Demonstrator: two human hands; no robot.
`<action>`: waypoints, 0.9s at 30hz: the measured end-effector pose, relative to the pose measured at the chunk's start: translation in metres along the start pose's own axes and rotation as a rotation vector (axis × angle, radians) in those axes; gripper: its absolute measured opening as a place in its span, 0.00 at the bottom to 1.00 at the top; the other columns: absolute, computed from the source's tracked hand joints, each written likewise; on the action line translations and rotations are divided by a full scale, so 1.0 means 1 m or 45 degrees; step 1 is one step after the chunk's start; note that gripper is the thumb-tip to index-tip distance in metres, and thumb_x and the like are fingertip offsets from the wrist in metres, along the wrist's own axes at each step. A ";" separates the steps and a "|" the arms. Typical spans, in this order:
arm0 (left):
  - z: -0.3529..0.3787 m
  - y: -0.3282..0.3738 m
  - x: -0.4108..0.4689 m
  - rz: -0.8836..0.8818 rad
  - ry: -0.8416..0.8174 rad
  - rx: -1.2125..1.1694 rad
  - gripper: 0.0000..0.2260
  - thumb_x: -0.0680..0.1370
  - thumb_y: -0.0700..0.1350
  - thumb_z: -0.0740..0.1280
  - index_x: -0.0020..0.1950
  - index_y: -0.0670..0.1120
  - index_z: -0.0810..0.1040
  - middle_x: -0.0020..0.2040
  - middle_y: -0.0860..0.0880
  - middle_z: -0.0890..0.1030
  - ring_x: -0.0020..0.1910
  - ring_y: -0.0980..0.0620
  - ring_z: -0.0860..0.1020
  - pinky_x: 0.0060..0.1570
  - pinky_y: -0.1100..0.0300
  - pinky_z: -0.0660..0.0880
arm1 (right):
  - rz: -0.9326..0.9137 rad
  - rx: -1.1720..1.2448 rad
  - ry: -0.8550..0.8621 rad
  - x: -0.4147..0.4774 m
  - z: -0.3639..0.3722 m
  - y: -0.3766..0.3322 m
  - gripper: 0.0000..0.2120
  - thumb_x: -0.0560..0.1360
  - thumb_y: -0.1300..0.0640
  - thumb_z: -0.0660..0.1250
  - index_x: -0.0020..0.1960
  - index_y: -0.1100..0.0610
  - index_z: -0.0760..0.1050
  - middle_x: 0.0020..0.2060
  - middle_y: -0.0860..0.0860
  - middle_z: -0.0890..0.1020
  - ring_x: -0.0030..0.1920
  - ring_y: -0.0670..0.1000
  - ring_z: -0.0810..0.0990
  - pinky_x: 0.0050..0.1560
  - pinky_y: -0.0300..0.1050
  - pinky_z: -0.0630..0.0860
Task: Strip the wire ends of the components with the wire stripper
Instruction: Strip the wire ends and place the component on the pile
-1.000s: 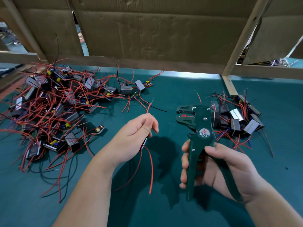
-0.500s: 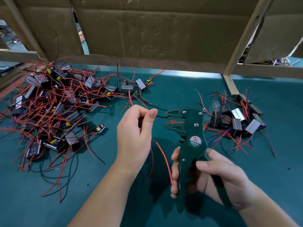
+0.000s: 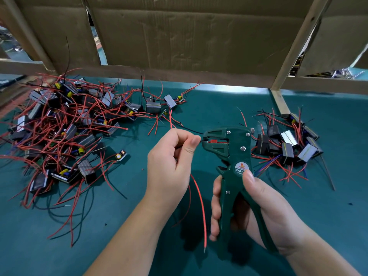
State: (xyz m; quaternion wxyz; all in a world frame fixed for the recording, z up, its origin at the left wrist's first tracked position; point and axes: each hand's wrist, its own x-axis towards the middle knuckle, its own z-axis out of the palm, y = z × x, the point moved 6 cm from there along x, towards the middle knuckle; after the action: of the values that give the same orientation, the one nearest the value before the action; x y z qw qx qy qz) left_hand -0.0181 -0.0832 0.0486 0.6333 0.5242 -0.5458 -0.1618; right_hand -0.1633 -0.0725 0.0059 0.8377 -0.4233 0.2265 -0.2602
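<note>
step: strip | left hand (image 3: 171,166) pinches black wire end (image 3: 203,139) between thumb and forefinger, tip at the mouth of the wire stripper (image 3: 235,152) | right hand (image 3: 249,208) curled round both handles, handles spread | advice: seat tip squarely between blades; hold it straight; squeeze once, evenly

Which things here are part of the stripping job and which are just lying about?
Job: wire stripper gripped by right hand; left hand pinching a black wire end at its mouth; dangling red wire; left pile and right pile of components.
Lying about: cardboard wall; wooden frame.
</note>
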 end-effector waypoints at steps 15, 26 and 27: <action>-0.001 0.005 0.006 0.027 -0.214 -0.085 0.06 0.76 0.41 0.67 0.42 0.51 0.76 0.28 0.62 0.73 0.25 0.63 0.67 0.30 0.76 0.61 | 0.009 -0.048 -0.051 -0.005 -0.005 -0.004 0.25 0.69 0.39 0.73 0.50 0.61 0.77 0.38 0.63 0.78 0.36 0.62 0.80 0.42 0.58 0.77; -0.008 0.000 0.011 0.021 -0.246 0.016 0.07 0.74 0.45 0.69 0.38 0.54 0.77 0.24 0.58 0.66 0.24 0.60 0.61 0.27 0.73 0.58 | 0.037 -0.068 -0.025 -0.006 -0.007 -0.002 0.26 0.69 0.40 0.73 0.50 0.63 0.76 0.37 0.64 0.77 0.35 0.62 0.80 0.38 0.53 0.78; -0.008 0.000 0.011 0.022 -0.249 0.021 0.07 0.74 0.44 0.69 0.38 0.54 0.76 0.24 0.57 0.66 0.24 0.60 0.61 0.27 0.73 0.57 | 0.040 -0.067 -0.026 -0.006 -0.007 -0.001 0.26 0.69 0.40 0.73 0.50 0.63 0.76 0.37 0.64 0.77 0.35 0.62 0.80 0.37 0.52 0.78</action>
State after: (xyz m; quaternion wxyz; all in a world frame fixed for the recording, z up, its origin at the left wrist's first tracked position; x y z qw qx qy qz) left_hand -0.0073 -0.0875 0.0557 0.5739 0.5065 -0.6109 -0.2023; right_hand -0.1725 -0.0739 0.0041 0.8325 -0.4442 0.2313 -0.2367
